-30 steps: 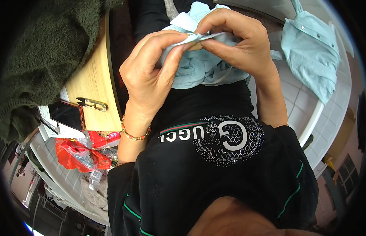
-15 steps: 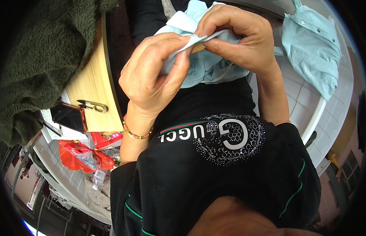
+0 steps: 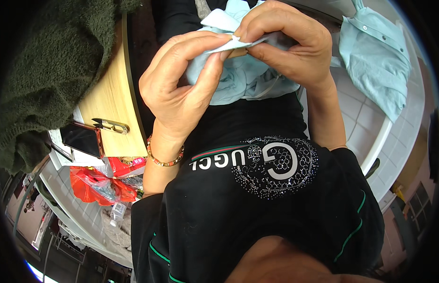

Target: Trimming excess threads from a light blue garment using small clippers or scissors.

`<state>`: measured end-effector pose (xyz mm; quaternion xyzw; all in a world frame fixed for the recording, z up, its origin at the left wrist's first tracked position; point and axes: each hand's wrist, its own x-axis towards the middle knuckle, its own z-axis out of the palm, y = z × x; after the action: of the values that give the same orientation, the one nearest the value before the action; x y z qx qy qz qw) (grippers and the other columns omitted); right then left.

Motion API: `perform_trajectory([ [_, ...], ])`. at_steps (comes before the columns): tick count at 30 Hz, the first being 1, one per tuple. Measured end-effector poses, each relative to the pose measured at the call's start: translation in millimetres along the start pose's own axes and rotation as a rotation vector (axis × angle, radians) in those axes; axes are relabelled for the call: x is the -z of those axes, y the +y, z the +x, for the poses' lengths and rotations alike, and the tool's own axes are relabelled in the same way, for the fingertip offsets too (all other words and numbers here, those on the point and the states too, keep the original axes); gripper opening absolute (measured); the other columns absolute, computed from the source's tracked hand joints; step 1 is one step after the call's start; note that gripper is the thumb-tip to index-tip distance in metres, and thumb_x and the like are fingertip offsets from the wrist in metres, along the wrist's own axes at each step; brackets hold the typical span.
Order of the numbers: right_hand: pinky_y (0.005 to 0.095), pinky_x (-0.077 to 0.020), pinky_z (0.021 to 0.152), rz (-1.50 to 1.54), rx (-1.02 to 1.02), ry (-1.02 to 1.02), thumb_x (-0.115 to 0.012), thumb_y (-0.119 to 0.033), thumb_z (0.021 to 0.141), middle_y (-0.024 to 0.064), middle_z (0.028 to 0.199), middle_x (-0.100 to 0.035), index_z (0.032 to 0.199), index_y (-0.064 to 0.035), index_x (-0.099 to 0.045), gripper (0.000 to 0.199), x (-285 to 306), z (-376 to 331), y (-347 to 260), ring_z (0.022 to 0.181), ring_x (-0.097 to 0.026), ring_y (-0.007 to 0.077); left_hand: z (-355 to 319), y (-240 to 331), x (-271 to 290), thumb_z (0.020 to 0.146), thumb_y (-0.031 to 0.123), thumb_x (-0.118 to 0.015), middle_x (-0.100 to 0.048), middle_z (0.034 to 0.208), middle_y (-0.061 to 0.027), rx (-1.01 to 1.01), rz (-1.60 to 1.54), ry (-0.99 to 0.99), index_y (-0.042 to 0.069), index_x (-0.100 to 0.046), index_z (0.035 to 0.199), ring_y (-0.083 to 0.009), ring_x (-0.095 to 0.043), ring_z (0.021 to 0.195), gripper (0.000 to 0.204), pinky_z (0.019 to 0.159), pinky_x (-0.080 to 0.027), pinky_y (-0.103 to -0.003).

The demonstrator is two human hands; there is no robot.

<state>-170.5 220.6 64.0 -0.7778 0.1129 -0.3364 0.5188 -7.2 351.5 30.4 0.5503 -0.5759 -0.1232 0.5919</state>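
A pale blue garment (image 3: 238, 85) lies bunched over my lap, one edge of it raised between my two hands. My left hand (image 3: 181, 78) pinches that edge between thumb and fingers. Close beside it, my right hand (image 3: 290, 45) grips the same edge, thumb below and bent fingers above. A small tan piece (image 3: 238, 53) shows under the folded cloth between my thumbs; its kind I cannot make out. The fingertips partly cover the fold.
On the wooden table (image 3: 106, 101) to my left lie thread snips (image 3: 111, 126) and a dark phone (image 3: 82, 140). A dark green knit (image 3: 54, 70) covers its far part. Below are red plastic bags (image 3: 94, 184) and a clear bottle (image 3: 118, 213). Another pale blue buttoned garment (image 3: 375, 56) hangs at the right.
My left hand has shifted slightly left, and its pinch on the cloth has moved away from my right fingers. The edge between them is stretched flatter.
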Motion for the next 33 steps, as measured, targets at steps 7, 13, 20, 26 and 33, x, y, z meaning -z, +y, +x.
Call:
perform_trajectory([
  [7, 0.0301, -0.0512, 0.068, -0.03, -0.02, -0.019, -0.077, 0.006, 0.074, 0.0126, 0.085, -0.07, 0.087, 0.0019, -0.07, 0.015, 1, 0, -2, 0.077, -0.067, 0.0223, 0, 4, -1, 0.074, -0.008, -0.074, -0.073, 0.09, -0.0116, -0.065, 0.05, 0.053, -0.001, -0.07, 0.093, -0.0204, -0.072, 0.083, 0.021, 0.072, -0.056, -0.028],
  [13, 0.0314, -0.0515, 0.07, 0.153, 0.769, 0.055, -0.077, 0.004, 0.074, 0.0137, 0.085, -0.069, 0.091, 0.0027, -0.071, 0.017, -19, 17, 59, 0.078, -0.067, 0.024, 7, 1, -6, 0.073, -0.009, -0.074, -0.071, 0.087, -0.0096, -0.236, 0.276, 0.062, 0.0, -0.068, 0.093, -0.0199, -0.068, 0.077, 0.022, 0.069, -0.054, -0.027],
  [20, 0.027, -0.0509, 0.083, -0.371, -0.268, -0.294, -0.067, 0.003, 0.083, 0.0059, 0.099, -0.069, 0.103, 0.0028, -0.07, 0.02, 47, -16, 35, 0.092, -0.065, 0.0147, 9, 0, 8, 0.086, 0.007, -0.078, -0.069, 0.084, 0.0036, 0.474, -0.139, 0.084, 0.001, -0.073, 0.098, 0.0007, -0.049, 0.065, 0.015, 0.055, -0.037, -0.018],
  [26, 0.027, -0.0501, 0.093, 0.005, -0.507, -0.22, -0.051, 0.003, 0.085, 0.0096, 0.119, -0.071, 0.116, 0.0033, -0.07, 0.037, 80, -31, 44, 0.105, -0.066, 0.0148, 1, 3, 34, 0.089, 0.013, -0.075, -0.059, 0.067, 0.006, 0.72, 0.005, -0.329, -0.002, -0.074, 0.099, -0.0007, -0.042, 0.058, 0.018, 0.051, -0.033, -0.021],
  [33, 0.0262, -0.0505, 0.081, -0.052, -0.517, -0.29, -0.063, -0.002, 0.084, 0.0069, 0.102, -0.071, 0.111, 0.0018, -0.073, 0.029, 117, -42, 58, 0.091, -0.065, 0.014, -8, 6, 47, 0.094, 0.016, -0.071, -0.066, 0.078, 0.0021, 0.818, -0.253, -0.309, -0.003, -0.073, 0.1, -0.0024, -0.053, 0.072, 0.02, 0.066, -0.042, -0.019],
])
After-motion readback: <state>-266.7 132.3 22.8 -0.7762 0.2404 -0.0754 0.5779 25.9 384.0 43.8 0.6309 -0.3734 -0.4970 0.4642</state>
